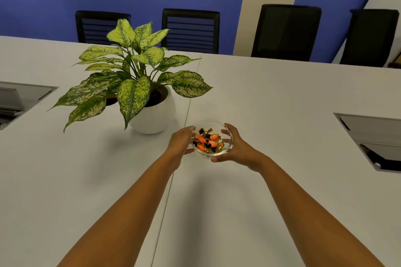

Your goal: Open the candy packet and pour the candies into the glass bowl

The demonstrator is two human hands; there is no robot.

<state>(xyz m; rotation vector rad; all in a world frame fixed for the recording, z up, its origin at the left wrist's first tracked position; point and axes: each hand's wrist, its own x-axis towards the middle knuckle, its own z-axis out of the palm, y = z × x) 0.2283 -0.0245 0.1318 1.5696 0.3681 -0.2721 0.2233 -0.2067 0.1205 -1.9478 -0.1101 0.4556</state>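
We have the small clear glass bowl [211,138] sitting on the white desk [271,97], straight ahead of us at the reach of both outstretched arms, and it lies squarely between our hands, so neither is nearer than the other. Our left hand [181,143] cups its left wall with the fingers curled against the glass, and our right hand [233,146] cups the right wall, thumb low near the base; both hands are closed around the bowl, holding it from opposite sides. Inside we see the orange, black and gold wrapped candies [207,141] heaped in the bottom, so we judge the pouring done; the candy packet itself is nowhere in view. The bowl is round, with no long axis to mind, so any coming move turns on its rim staying level between the two palms. Just beyond and to the left stands the leafy green plant in a round white pot [155,112], near the bowl but not touching it, which limits room that way. To the right and toward us the desk is open, with a recessed grey cable hatch [368,138] well apart on the right.
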